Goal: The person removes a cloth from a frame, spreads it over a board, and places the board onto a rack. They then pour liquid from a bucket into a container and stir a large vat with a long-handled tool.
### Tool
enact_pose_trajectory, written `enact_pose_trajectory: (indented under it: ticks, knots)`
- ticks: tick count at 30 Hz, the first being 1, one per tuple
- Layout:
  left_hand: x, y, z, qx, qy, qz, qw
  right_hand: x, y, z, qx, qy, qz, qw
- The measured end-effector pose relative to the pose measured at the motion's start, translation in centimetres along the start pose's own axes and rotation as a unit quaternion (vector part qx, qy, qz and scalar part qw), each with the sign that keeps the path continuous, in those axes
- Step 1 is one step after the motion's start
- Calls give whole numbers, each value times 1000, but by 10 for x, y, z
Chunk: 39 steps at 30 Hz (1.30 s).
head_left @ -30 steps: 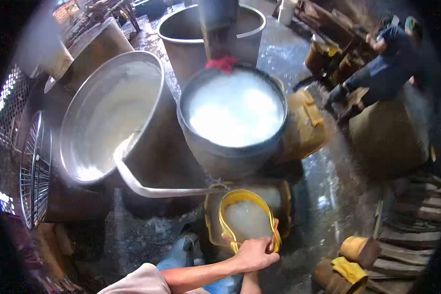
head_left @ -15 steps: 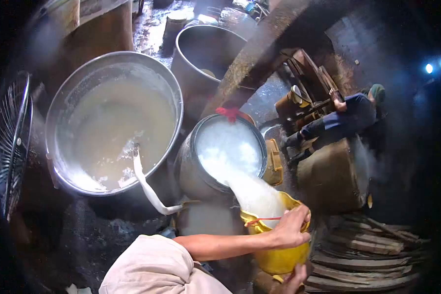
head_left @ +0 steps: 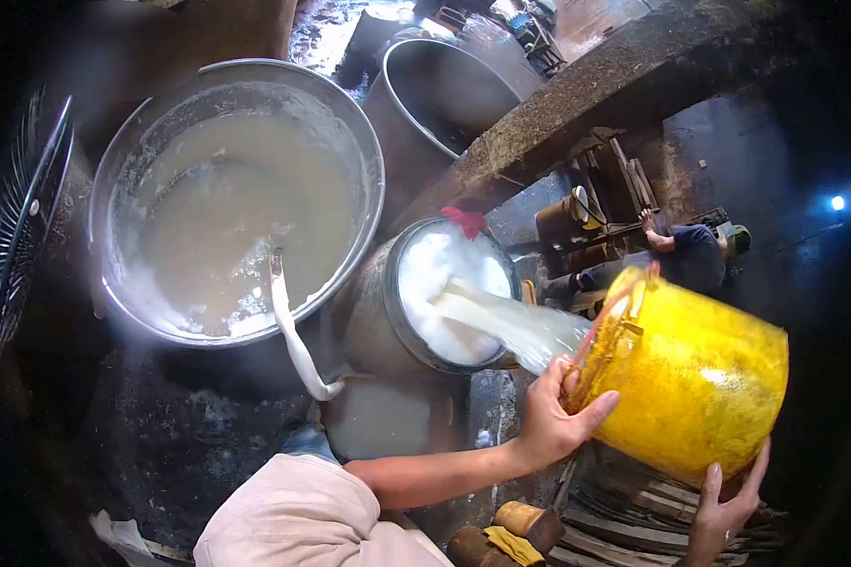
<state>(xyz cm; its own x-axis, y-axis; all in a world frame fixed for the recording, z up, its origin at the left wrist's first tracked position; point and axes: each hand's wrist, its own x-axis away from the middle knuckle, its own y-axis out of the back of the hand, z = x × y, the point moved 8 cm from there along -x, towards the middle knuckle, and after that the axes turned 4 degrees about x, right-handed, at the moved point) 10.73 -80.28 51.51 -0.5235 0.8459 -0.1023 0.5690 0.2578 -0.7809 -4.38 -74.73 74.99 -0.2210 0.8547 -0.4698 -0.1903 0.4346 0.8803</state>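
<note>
My left hand (head_left: 550, 418) grips the tilted bucket (head_left: 700, 378) at its rim, my right hand (head_left: 725, 506) grasps its base; liquid (head_left: 501, 321) streams into the pot (head_left: 367, 321).

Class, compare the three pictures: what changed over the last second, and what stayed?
The yellow bucket rose from the floor and tipped sideways, pouring white liquid into the drum. The left hand kept the rim; the right hand moved under the base. The big pan and hose stayed.

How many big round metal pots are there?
3: a wide pan on the left, a dark vat at the top, a drum of white liquid in the middle. Others may be hidden.
</note>
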Motion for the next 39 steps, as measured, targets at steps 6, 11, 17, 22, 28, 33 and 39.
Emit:
enact_pose_trajectory:
  ticks: [6,11,17,22,28,33,39]
  knots:
    - [19,-3,-5,82,-99,38,991,47,-16,-61,65,41,-69,995]
    - [47,-20,25,-360,-83,135,919,180,-173,-201,-362,-176,-149,903]
    - [119,124,246,-543,156,152,811,397,-408,-236,-491,-633,-30,598]
    - [199,319,382,-496,372,36,784,474,-559,-307,-420,-562,127,701]
    - [281,472,496,-444,419,-89,787,465,-674,-331,-267,-447,293,802]
    - [352,581,592,-278,493,-152,810,517,-756,-349,-241,-395,324,825]
    - [406,671,625,-341,468,-210,788,565,-832,-362,-105,-312,428,841]
